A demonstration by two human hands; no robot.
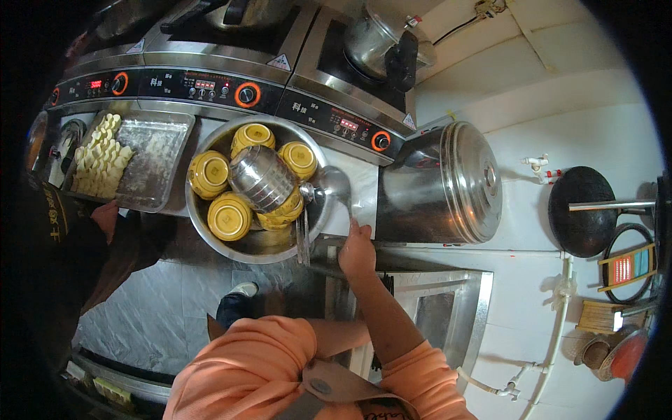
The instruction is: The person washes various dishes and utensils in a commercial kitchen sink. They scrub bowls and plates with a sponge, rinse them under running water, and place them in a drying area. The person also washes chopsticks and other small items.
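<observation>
My right hand (358, 254) is shut on the handle of a metal ladle (336, 184). The ladle's bowl is over the right rim of a large steel basin (193, 226). Several yellow bowls (229, 216) sit upside down in the basin, around a stack of clear cups or bowls (264, 178) lying tilted on top. Metal spoon handles (302, 239) lean over the basin's near rim. My left forearm (341, 336) passes beneath my right arm, which hides the left hand.
Induction cookers (236, 94) line the back, one with a steel pot (367, 44). A metal tray (157, 173) holds rows of dumplings (102, 157). A lidded steel drum (420, 189) stands right, above a sink (480, 310). Another person's dark sleeve (79, 252) is at left. A wok (583, 210) hangs on the wall.
</observation>
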